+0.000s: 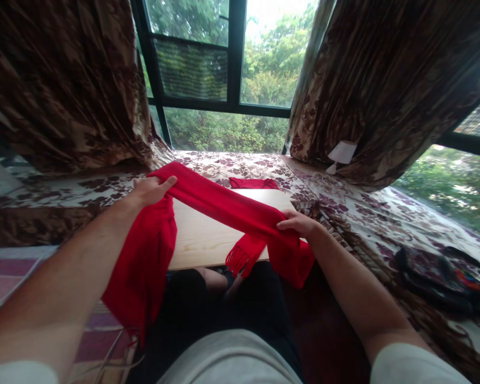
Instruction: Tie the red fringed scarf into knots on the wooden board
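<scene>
A red scarf [224, 205] with fringed ends is stretched between my two hands, above a pale wooden board [202, 240]. My left hand [152, 190] grips it at the upper left, thumb on top, and a long part hangs down past the board's left edge. My right hand [298, 222] pinches the scarf at the right, fingers partly hidden by the cloth. Below that hand the scarf folds and droops over the board's right corner. One fringed end [242, 253] lies across the board's near edge above my legs.
Another piece of red cloth [254, 183] lies at the board's far edge. Behind it is a window ledge with a floral cover [240, 162]. A small white lamp [342, 153] stands at the right, and a black bag [440, 282] lies further right. Patterned curtains [64, 80] flank the window.
</scene>
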{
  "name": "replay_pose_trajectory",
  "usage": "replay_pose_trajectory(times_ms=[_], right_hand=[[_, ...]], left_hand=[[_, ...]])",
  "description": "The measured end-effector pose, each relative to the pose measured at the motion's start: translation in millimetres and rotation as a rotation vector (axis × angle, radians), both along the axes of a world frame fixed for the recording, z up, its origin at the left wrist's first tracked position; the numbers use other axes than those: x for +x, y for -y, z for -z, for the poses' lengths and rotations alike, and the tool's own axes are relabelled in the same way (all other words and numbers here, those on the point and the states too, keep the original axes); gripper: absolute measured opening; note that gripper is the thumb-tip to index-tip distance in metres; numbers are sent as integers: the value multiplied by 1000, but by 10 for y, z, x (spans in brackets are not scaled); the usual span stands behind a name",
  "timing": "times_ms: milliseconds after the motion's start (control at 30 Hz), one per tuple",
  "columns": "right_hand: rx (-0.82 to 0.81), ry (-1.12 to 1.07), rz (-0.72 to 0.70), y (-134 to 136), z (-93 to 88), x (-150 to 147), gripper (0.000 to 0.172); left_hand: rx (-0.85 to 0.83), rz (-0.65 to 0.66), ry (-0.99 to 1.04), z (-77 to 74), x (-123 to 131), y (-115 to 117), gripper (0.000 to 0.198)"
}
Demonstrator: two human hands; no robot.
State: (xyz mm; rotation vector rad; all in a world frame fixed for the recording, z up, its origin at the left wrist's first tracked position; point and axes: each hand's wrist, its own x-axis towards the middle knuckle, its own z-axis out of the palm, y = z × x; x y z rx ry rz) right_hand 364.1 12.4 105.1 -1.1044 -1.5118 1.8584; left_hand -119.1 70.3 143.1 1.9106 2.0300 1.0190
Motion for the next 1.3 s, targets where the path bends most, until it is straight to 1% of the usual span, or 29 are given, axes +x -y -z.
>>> replay_pose_trajectory(times_ms=[67,100,200,267,333,433,533,633,733,800,867,967,1033,1133,1200,1300], right_hand=[[-4,-11,-14,4,16,38,37],[-6,-21,-19,9,20,55,37],[9,-66,0,23,21,96,34],[32,-102,34,17,16,119,36],[47,-118,70,-8,15,145,41],[48,-88,98,-84,33,199,43],[66,-60,120,-212,50,277,42],[111,-29,177,-409,32,381,40],[115,45,213,-664,-9,504,38],[69,114,184,-850,-30,580,39],[25,190,120,-1040,-48,637,40],[15,319,35,-1326,-106,683,43],[30,409,33,-1512,-174,698,44],[87,477,88,-1767,-253,704,44],[127,564,110,-1906,-229,690,43],[183,854,52,-2054,-56,648,41]], left_hand=[[-22,-40,-253,7,-2,-4,54],[-36,-38,-358,19,-6,-7,55],[-40,-22,-525,66,-30,-19,56],[-57,-10,-585,94,-40,-28,60],[-114,29,-609,119,-24,-41,67],[-207,73,-596,178,59,-78,76],[-282,69,-603,284,172,-155,85],[-342,64,-621,418,254,-267,91],[-377,23,-626,550,284,-381,91],[-384,8,-639,630,284,-443,89],[-385,14,-661,699,278,-484,87],[-417,34,-679,782,284,-503,86],[-438,29,-678,828,308,-492,86],[-450,-25,-661,899,370,-456,90],[-486,-17,-646,953,414,-427,92],[-570,76,-642,999,460,-376,87]])
